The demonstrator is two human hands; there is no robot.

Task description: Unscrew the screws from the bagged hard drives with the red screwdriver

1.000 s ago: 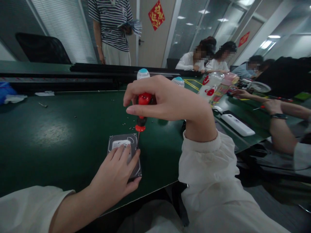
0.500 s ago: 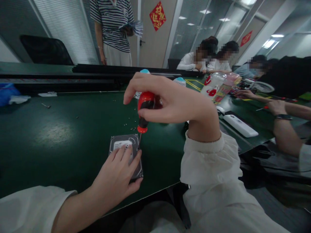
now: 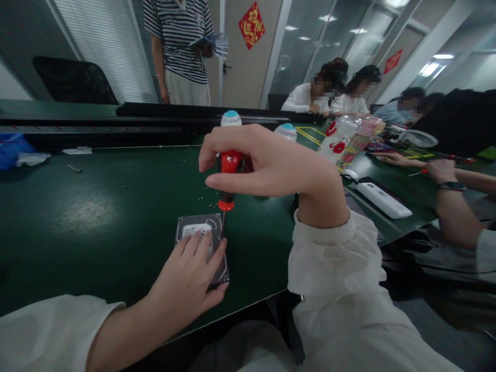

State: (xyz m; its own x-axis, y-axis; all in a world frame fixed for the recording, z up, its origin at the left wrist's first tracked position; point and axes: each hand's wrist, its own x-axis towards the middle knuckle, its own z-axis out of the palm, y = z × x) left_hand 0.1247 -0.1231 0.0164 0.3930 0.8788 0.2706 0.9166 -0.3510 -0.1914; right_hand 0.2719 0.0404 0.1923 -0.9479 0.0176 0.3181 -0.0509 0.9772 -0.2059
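Note:
A hard drive (image 3: pixel 192 220) with a white label lies flat on the green table. My left hand (image 3: pixel 189 276) rests on top of it, fingers across the label and thumb along the near right edge, holding it in place. In my right hand (image 3: pixel 267 160) is a screwdriver (image 3: pixel 231 161) with a red and black handle, upright between thumb and fingers. Its shaft points down to the drive's right edge, beside my left index fingertip; the tip itself is hard to make out. Several tiny screws (image 3: pixel 212 205) lie just beyond the drive.
Two white items with blue tops (image 3: pixel 231 118) stand behind my right hand. To the right are a clear bottle (image 3: pixel 336 135), a white power bank-like box (image 3: pixel 383 200) and another person's hands (image 3: pixel 442 170). A blue bag (image 3: pixel 14 151) lies far left. One person (image 3: pixel 182 51) stands across the table.
My right thumb and fingers have shifted around the screwdriver handle, the thumb reaching further left, and the handle has turned. My left hand and the hard drive stay nearly still.

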